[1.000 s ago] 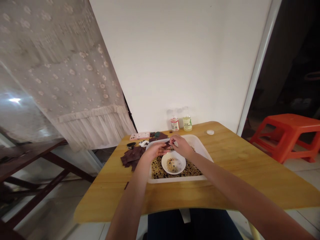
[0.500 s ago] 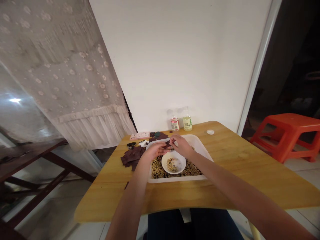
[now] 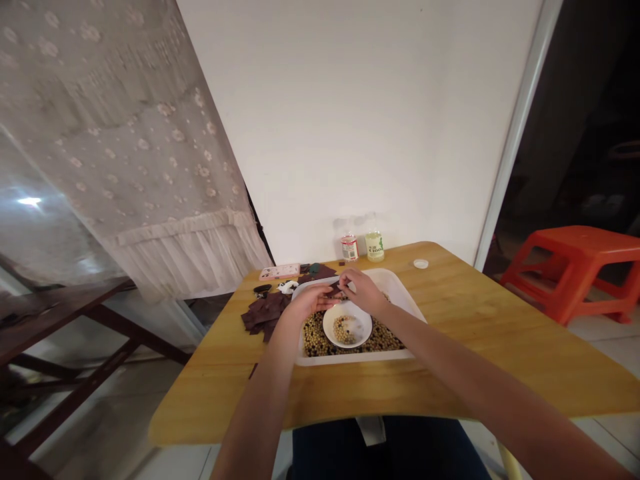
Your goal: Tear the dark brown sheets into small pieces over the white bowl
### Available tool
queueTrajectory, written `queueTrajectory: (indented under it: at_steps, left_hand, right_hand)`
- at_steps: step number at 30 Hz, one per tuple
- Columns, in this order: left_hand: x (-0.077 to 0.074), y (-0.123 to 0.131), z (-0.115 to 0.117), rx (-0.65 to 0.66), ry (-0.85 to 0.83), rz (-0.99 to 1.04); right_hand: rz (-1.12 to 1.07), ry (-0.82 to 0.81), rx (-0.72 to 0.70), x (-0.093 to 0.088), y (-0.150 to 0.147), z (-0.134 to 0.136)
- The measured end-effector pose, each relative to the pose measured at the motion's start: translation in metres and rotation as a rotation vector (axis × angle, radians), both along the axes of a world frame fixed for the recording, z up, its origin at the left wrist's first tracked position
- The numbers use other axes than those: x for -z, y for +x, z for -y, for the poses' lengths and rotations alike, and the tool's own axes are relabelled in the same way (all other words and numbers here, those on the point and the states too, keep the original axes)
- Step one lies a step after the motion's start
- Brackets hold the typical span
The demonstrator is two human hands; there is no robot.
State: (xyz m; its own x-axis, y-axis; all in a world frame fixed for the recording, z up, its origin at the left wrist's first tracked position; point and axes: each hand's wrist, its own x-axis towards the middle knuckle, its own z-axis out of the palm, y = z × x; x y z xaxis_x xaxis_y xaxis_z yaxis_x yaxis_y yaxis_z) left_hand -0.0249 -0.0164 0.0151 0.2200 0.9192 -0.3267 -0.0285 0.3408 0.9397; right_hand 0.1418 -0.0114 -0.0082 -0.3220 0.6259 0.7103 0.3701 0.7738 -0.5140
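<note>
The left hand and right hand meet above the near end of a white plastic tray, with the fingers curled inward rather than spread. The right hand's thumb and fingertips close in a pinch on a small dark piece. The left hand's fingers reach the same piece from the other side, but at this size I cannot tell whether they grip it or only steady it.

Directly below the hands, a white bowl sits inside the tray, holding a small heap of pale beans with a few dark ones among them. The bowl's base is well covered, but most of it is unfilled. Far more remains in the tray, where a thick layer of mixed tan and dark beans surrounds the bowl.

To the left of the tray, a loose pile of flat dark brown scraps lies on the wooden tabletop. It looks like a sizeable stock, with more scraps farther back. Beyond them are a pink phone, a small black object and a white-and-black item. A red-labelled bottle and a green-labelled bottle stand at the far edge, and a white cap lies to their right. A red plastic stool stands off to the right, and a lace curtain hangs to the left.
</note>
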Motion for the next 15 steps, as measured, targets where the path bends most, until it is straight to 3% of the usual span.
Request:
queueTrajectory:
  at_steps: [15]
  left_hand:
    - [0.0019,-0.0004,-0.0022,-0.009,-0.008,-0.011]
  right_hand:
    - [0.009,0.018,0.002,0.0012,0.0003,-0.0001]
